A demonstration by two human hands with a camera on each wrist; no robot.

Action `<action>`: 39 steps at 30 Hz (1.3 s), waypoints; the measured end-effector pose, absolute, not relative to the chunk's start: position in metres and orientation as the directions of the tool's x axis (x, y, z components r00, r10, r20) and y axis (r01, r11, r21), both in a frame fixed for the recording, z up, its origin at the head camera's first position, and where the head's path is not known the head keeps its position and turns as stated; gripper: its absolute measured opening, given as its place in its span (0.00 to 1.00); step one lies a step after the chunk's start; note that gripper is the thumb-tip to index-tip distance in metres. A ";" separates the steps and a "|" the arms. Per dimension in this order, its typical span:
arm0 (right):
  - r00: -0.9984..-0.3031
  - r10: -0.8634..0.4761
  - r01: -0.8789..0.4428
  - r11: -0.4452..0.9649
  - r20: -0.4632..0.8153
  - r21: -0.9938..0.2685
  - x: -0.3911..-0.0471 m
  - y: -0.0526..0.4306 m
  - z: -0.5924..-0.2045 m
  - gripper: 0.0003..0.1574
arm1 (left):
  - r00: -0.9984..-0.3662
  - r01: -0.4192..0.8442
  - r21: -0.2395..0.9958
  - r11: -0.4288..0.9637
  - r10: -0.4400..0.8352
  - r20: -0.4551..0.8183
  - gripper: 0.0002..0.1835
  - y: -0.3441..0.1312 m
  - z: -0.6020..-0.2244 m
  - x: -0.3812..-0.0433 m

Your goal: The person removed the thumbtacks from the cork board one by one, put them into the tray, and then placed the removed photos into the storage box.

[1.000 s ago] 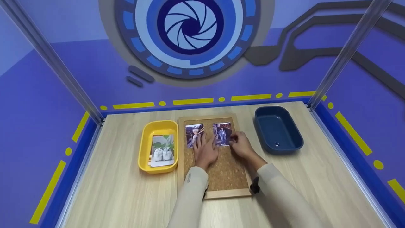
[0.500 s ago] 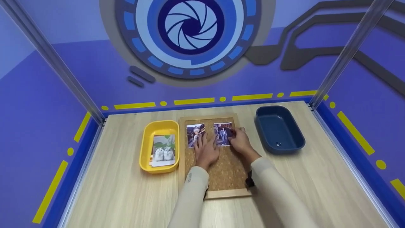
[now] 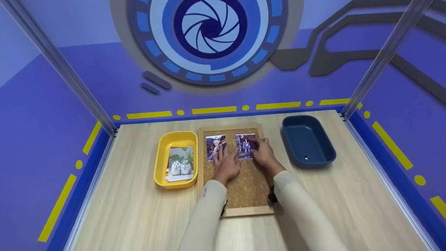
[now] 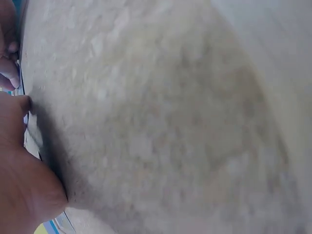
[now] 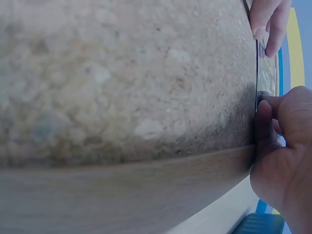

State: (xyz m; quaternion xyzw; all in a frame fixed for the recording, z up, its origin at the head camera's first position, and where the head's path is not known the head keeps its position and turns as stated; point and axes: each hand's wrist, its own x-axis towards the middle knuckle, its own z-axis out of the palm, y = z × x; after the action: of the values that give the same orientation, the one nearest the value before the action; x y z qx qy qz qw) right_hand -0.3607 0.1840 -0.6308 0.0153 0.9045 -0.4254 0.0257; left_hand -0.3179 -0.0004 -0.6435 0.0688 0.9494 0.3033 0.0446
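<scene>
On the desk [image 3: 132, 167] lay a framed cork board [image 3: 240, 188], and at its far end were 2 photos: the left photo [image 3: 213, 143] near the board's left edge, the right photo [image 3: 245, 144] near its right edge. Both looked thin and light, with some stiffness; their shine suggested a slippery face that would smudge or crease if pinched in the middle. The edges and corners seemed the better places to take hold.

The left hand [image 3: 227, 165] lay across the board, its fingers spread and fairly straight over the lower right of the left photo, its thumb side near the right photo; its grip was wide and held nothing. The right hand [image 3: 264, 154] was at the right photo's outer edge, above the board's right side. Its grip was narrow, fingers bent, but I could not tell whether it pinched the photo or something small.

Just left of the board, a yellow tray [image 3: 162, 167] held a stack of pictures, the top picture [image 3: 181, 160] showing 2 white furry animals. Right of the board, a dark blue tray [image 3: 306, 141] held something small and shiny [image 3: 306, 157], too tiny to identify.
</scene>
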 end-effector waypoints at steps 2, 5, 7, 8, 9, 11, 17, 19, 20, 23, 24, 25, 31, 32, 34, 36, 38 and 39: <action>-0.998 0.006 0.053 0.639 -0.064 -0.767 -0.361 0.184 -0.630 0.33 | -0.982 0.115 0.585 0.803 0.179 -0.054 0.31 -0.004 -0.637 -0.314; -0.996 0.009 0.073 0.628 -0.086 -0.775 -0.359 0.183 -0.630 0.33 | -0.982 0.122 0.604 0.787 0.184 -0.042 0.29 -0.009 -0.625 -0.305; -0.995 0.013 0.085 0.621 -0.098 -0.779 -0.358 0.183 -0.631 0.34 | -0.982 0.153 0.618 0.771 0.188 0.010 0.27 -0.013 -0.615 -0.296; -0.994 0.014 0.092 0.618 -0.106 -0.780 -0.357 0.183 -0.632 0.34 | -0.981 0.173 0.624 0.762 0.188 0.042 0.26 -0.016 -0.609 -0.291; -0.994 0.014 0.095 0.615 -0.110 -0.783 -0.357 0.182 -0.632 0.34 | -0.979 0.198 0.630 0.751 0.189 0.081 0.25 -0.020 -0.603 -0.285; -0.993 0.016 0.104 0.613 -0.119 -0.783 -0.356 0.182 -0.634 0.35 | -0.964 0.267 0.634 0.726 0.197 0.180 0.23 -0.030 -0.591 -0.272; -0.991 -0.003 0.105 0.611 -0.136 -0.784 -0.356 0.180 -0.636 0.37 | -0.886 0.373 0.590 0.717 0.087 0.455 0.21 -0.079 -0.566 -0.230; -0.992 -0.008 0.097 0.612 -0.129 -0.785 -0.357 0.180 -0.634 0.36 | -0.851 0.348 0.577 0.739 -0.009 0.525 0.19 -0.100 -0.566 -0.223; -0.992 -0.008 0.094 0.612 -0.125 -0.786 -0.358 0.180 -0.634 0.36 | -0.835 0.327 0.584 0.743 -0.061 0.546 0.18 -0.112 -0.567 -0.220; -0.996 -0.004 0.071 0.615 -0.093 -0.785 -0.361 0.181 -0.631 0.36 | -0.824 0.233 0.665 0.709 -0.219 0.522 0.18 -0.145 -0.573 -0.217; -0.996 -0.001 0.066 0.614 -0.084 -0.787 -0.362 0.181 -0.631 0.35 | -0.831 0.187 0.698 0.691 -0.267 0.487 0.20 -0.155 -0.576 -0.217; -0.997 0.003 0.060 0.615 -0.073 -0.786 -0.362 0.183 -0.631 0.35 | -0.840 0.140 0.731 0.668 -0.311 0.445 0.21 -0.163 -0.579 -0.218; -0.997 0.000 0.064 0.614 -0.082 -0.787 -0.362 0.186 -0.633 0.36 | -0.852 -0.153 0.869 0.471 -0.509 0.125 0.33 -0.201 -0.603 -0.223; -0.996 0.001 0.069 0.611 -0.086 -0.789 -0.362 0.185 -0.633 0.36 | -0.854 -0.183 0.893 0.412 -0.516 0.063 0.35 -0.206 -0.608 -0.223; -0.997 0.003 0.067 0.606 -0.082 -0.793 -0.361 0.184 -0.633 0.36 | -0.863 -0.214 0.935 0.282 -0.504 -0.046 0.40 -0.215 -0.616 -0.223; -0.998 0.004 0.059 0.601 -0.071 -0.797 -0.360 0.183 -0.633 0.35 | -0.876 -0.229 0.963 0.141 -0.460 -0.142 0.44 -0.223 -0.624 -0.223; -0.998 0.006 0.057 0.601 -0.067 -0.797 -0.360 0.181 -0.632 0.35 | -0.891 -0.237 0.972 0.011 -0.402 -0.213 0.46 -0.230 -0.629 -0.223; -0.998 0.006 0.055 0.600 -0.065 -0.798 -0.361 0.181 -0.632 0.35 | -0.896 -0.236 0.971 -0.028 -0.380 -0.229 0.47 -0.233 -0.631 -0.223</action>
State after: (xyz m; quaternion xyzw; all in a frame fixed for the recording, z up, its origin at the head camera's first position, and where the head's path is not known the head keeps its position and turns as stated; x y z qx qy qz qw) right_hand -0.3606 0.1807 -0.6319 0.0171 0.8941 -0.4466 0.0276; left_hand -0.2228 -0.2326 -0.6312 -0.2217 0.6952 0.6817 -0.0527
